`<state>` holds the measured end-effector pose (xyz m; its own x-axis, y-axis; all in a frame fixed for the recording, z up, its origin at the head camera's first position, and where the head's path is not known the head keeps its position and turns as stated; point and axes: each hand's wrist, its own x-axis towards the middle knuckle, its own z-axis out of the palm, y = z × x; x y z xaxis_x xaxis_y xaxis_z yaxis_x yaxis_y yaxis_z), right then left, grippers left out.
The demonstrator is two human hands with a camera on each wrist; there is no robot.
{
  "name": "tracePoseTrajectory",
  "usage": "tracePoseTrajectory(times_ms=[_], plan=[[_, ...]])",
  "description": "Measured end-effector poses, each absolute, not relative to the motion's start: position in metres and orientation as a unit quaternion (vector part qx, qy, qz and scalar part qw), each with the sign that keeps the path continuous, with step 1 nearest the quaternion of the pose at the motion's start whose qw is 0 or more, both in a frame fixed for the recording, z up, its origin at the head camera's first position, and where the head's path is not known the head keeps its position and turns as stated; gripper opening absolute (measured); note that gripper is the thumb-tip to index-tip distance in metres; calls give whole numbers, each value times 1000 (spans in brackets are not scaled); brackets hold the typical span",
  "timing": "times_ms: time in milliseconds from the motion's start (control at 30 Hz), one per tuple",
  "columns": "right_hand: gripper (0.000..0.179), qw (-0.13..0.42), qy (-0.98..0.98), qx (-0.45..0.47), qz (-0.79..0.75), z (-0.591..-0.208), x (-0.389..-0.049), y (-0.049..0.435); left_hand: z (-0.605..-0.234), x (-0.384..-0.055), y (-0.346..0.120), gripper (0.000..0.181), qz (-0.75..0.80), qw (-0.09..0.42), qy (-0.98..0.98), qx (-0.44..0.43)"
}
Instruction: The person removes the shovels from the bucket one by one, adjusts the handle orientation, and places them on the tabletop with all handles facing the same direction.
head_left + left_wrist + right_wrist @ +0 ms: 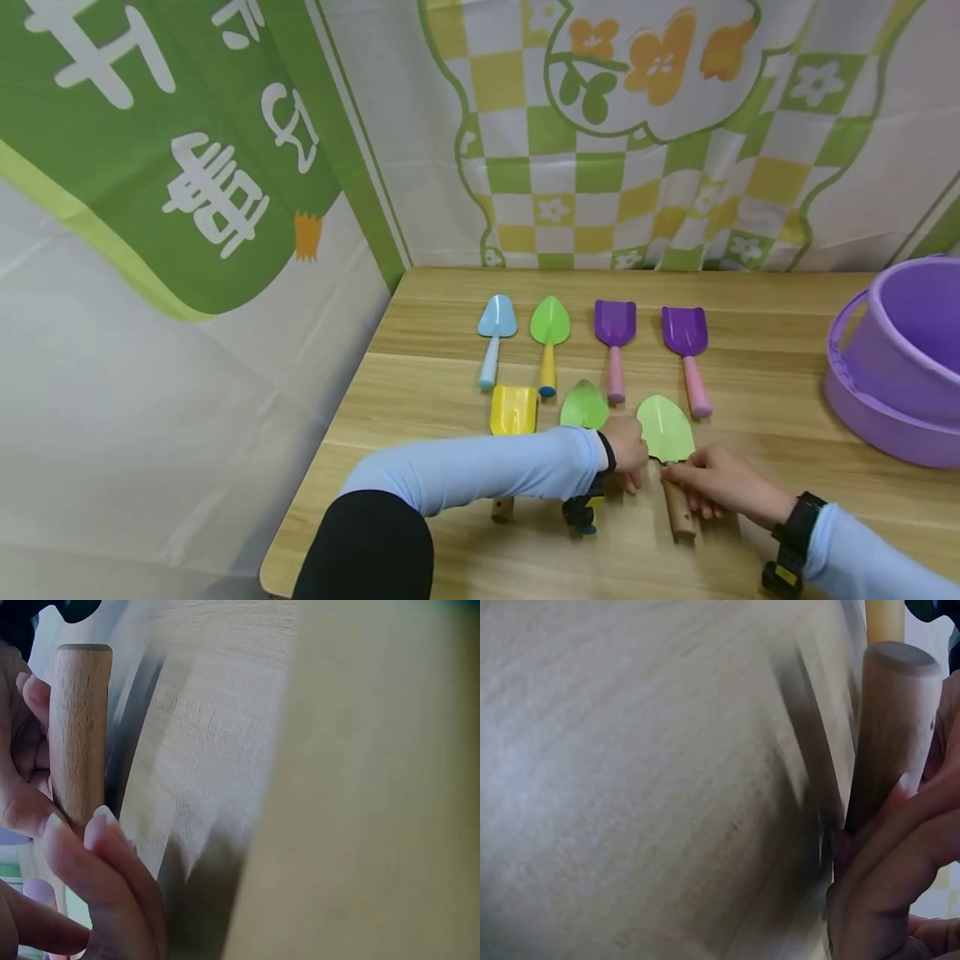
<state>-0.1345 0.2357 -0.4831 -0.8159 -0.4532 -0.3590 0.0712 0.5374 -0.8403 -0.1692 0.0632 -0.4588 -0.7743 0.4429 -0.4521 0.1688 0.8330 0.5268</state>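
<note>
A pale green trowel with a wooden handle lies toward the front right of the toy shovels. My right hand pinches it where handle meets blade. In the right wrist view the handle rises beside the fingers. My left hand is at the left edge of the blade, loosely bent fingers by the handle's neck in the left wrist view. A darker green trowel and a yellow shovel lie to the left, partly hidden by my left arm.
Behind them stand a blue trowel, a green trowel with yellow handle and two purple shovels in a row. A purple bucket is at the right of the wooden table. Printed cloth hangs behind.
</note>
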Motion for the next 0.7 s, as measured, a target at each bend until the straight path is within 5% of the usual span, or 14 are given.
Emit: tracePoseTrajectory(times_ms=[567, 700], plan=[[51, 267, 849, -118, -441, -482, -131, 236, -438, -168, 52, 34, 272, 298, 893, 198], [44, 214, 889, -125, -386, -459, -131, 235, -420, -172, 45, 30, 338, 273, 875, 211]])
